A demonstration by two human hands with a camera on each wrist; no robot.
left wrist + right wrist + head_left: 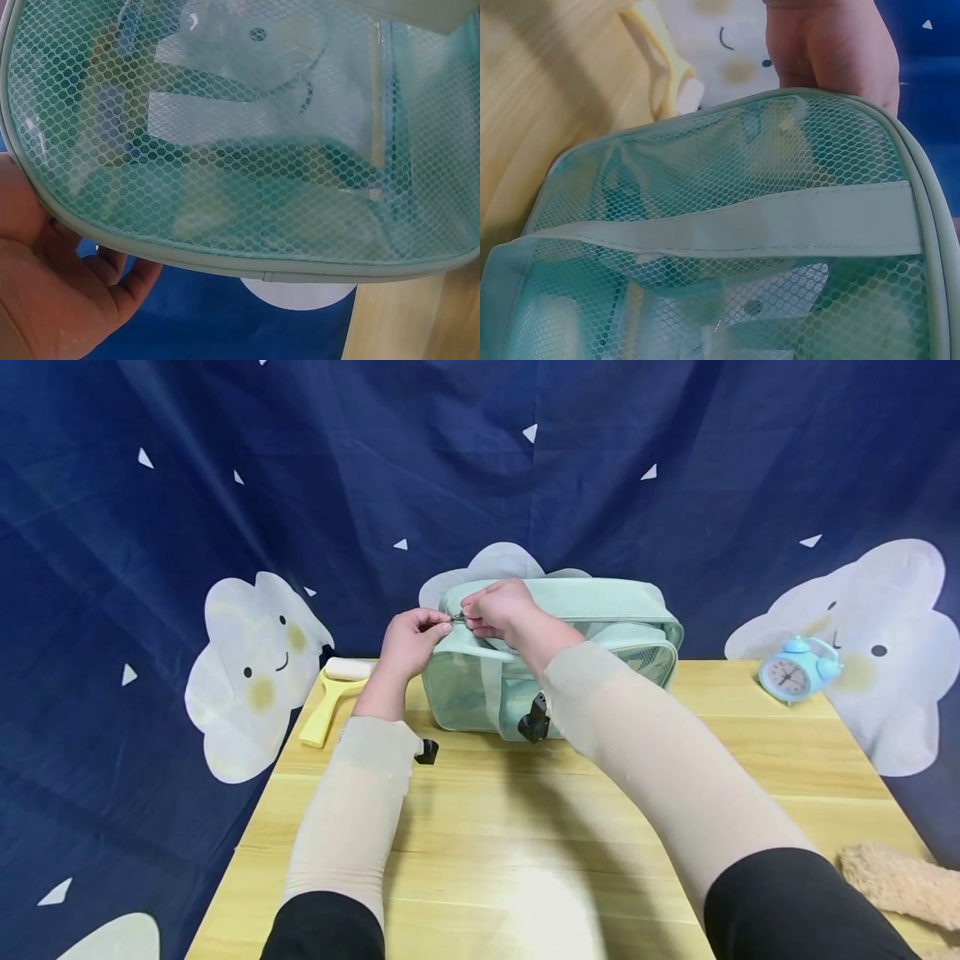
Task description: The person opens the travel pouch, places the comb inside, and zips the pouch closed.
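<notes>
A mint-green mesh bag (463,695) with clear panels stands at the back of the table. At its top left corner my left hand (406,646) pinches the zipper end between thumb and finger. Just beside it, my right hand (506,608) pinches the small dark zipper pull (459,617). The left wrist view has the bag's mesh side (225,202) filling most of it, with the left hand (64,292) behind its lower left edge. A pale strap (780,223) crosses the mesh in the right wrist view; the right hand's fingers are mostly hidden there.
A yellow-handled lint roller (327,703) lies left of the bag. Toward the right back corner stands a light-blue alarm clock (797,672). A fluffy tan object (896,881) lies at the right edge. Behind the wooden table (480,852) hangs a dark blue curtain (465,468).
</notes>
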